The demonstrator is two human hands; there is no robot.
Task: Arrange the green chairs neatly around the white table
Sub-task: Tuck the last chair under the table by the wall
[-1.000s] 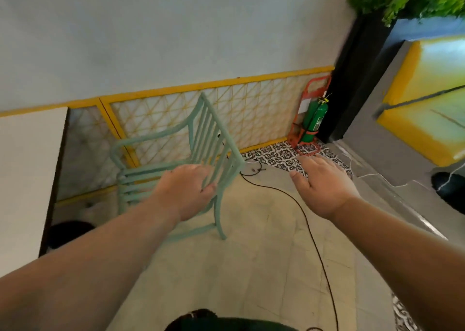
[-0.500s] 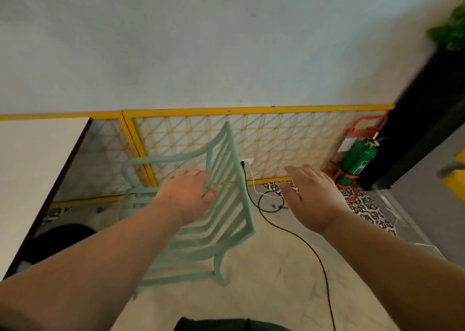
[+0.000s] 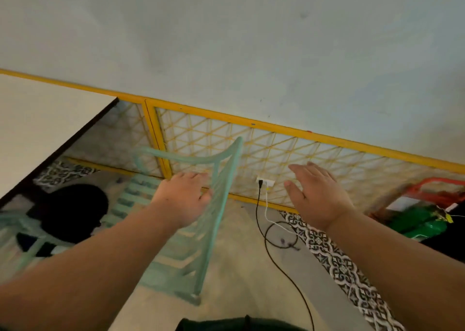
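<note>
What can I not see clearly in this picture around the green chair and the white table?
All in the head view:
- Seat and front legs of the green chair: mostly hidden by the left hand and its forearm. The rest is blurred.
- The second green chair: cut off by the left edge and blurred.
- The dark shape under the white table: too dark to identify.
- The green cylinder at right: blurred, label unreadable.

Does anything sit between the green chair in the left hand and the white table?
Nothing plainly blocks it. The green chair, gripped by the left hand, stands beside the white table. A black shape sits under the table's edge, and a second green chair shows blurred at lower left.
</note>
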